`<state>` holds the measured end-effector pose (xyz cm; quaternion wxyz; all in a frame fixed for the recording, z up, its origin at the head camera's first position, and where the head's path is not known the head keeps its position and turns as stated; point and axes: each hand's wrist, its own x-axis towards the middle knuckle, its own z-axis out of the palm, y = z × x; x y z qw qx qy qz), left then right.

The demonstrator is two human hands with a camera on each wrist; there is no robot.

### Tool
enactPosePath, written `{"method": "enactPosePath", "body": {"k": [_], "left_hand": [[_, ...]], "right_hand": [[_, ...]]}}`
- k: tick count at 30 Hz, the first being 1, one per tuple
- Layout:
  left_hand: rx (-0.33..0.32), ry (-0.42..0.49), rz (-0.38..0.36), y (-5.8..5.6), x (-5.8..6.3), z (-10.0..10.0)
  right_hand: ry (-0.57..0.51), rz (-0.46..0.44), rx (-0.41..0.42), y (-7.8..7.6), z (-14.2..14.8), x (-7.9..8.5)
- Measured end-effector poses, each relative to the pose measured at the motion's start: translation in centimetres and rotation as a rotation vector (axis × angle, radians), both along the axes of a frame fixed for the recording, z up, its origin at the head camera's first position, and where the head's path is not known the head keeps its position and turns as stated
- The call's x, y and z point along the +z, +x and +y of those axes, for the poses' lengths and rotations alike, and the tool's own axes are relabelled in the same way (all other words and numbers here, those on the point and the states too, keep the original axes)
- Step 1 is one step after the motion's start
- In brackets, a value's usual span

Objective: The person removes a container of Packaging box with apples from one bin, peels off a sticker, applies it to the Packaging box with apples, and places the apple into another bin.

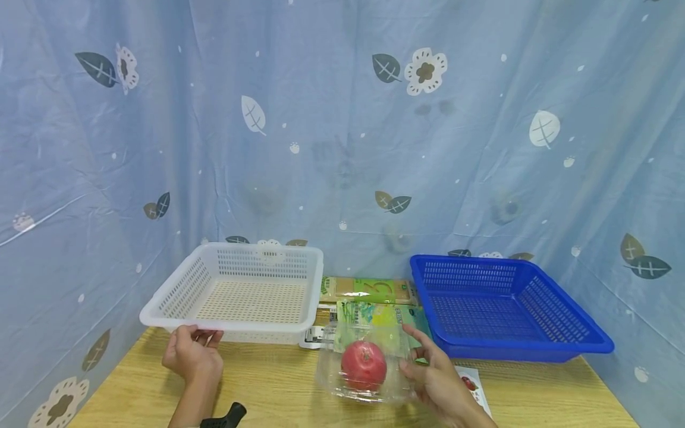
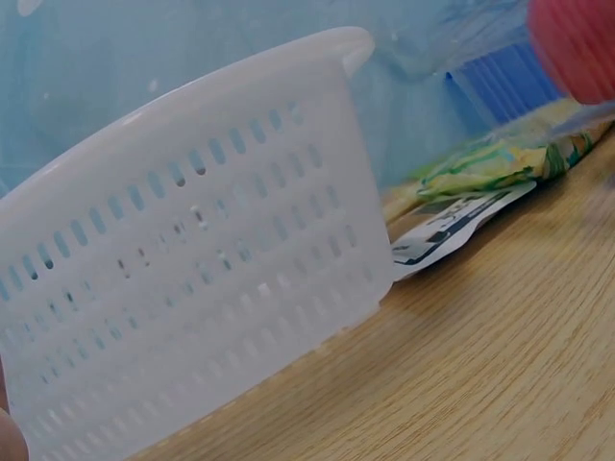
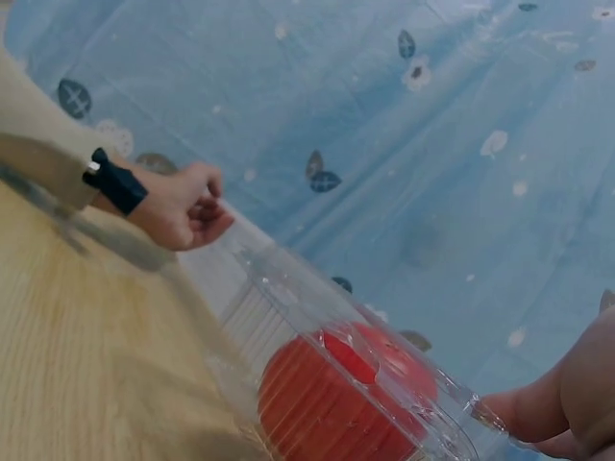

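My left hand (image 1: 194, 355) grips the front rim of a white plastic basket (image 1: 251, 327), fingers curled at the edge. The basket's slotted side fills much of the left wrist view, and only a bit of a fingertip (image 2: 10, 440) shows there. In my right hand (image 1: 436, 380) is a clear plastic clamshell box (image 1: 330, 374), pinched by its right side between thumb and fingers. Inside the box lies a round red fruit (image 1: 364, 365), seen through the plastic in the right wrist view too. The box is held above the table's front part, right of the basket.
A blue plastic basket (image 1: 514, 351) stands at the right. Between the baskets lie flat packets, among them a green and yellow bag (image 1: 374, 312) and a brown and green packet (image 1: 369, 288). A white card with red fruit pictures (image 1: 473, 383) lies near my right hand. A blue curtain (image 1: 342, 119) hangs behind.
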<state>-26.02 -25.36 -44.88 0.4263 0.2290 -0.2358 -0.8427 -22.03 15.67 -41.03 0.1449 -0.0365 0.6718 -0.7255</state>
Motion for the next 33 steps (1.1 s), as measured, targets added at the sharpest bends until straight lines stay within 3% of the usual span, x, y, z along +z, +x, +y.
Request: {"method": "enactPosePath", "body": {"k": [6, 19, 33], "left_hand": [[0.004, -0.011, -0.009, 0.2, 0.1, 0.1], [-0.003, -0.015, -0.006, 0.0, 0.1, 0.1], [-0.043, 0.009, -0.023, 0.3, 0.4, 0.0]], "right_hand": [[-0.001, 0.003, 0.049, 0.1, 0.4, -1.0], [0.294, 0.158, 0.065, 0.5, 1.3, -3.0], [0.339, 0.2, 0.019, 0.6, 1.3, -3.4]]}}
